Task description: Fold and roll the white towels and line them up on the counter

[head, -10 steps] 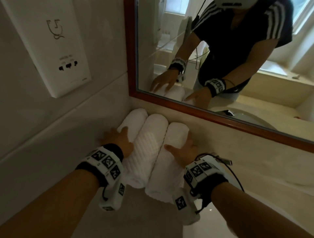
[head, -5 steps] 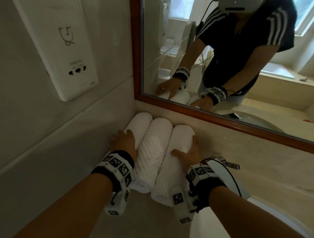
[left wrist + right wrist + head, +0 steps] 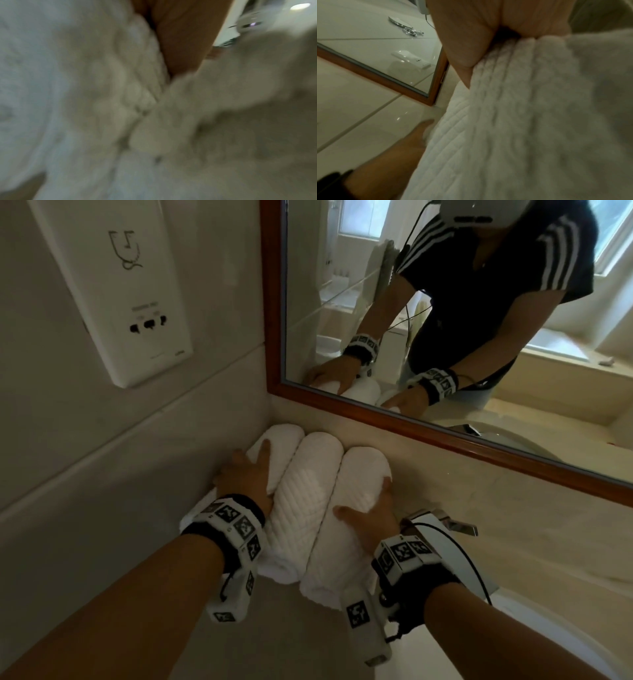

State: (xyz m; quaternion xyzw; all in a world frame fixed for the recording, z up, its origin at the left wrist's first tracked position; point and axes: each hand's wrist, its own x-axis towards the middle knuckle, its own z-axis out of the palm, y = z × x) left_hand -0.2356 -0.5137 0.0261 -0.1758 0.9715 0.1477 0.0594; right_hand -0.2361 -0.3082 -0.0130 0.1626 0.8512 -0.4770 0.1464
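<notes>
the left hand (image 3: 245,479) lies flat with straight, spread fingers on the leftmost rolled white terry towel (image 3: 284,436), pressing its top and outer side. the right hand (image 3: 371,513) lies on the rightmost rolled white towel (image 3: 363,474), fingers laid along its far side and thumb out across its top, cupping it loosely rather than gripping. between the two hands sits the middle rolled white ribbed towel (image 3: 308,491), touching both neighbours, so the three rolls lie side by side, their far ends pushed into the corner ahead of the hands. they rest on the pale beige stone tabletop (image 3: 513,529). beyond the fingertips hangs a wood-framed wall mirror (image 3: 445,433). up and to the left of the left hand, a white plastic wall socket panel (image 3: 113,292) sits on the tiled wall. just right of the right wrist a chrome tap handle (image 3: 459,527) shows.
</notes>
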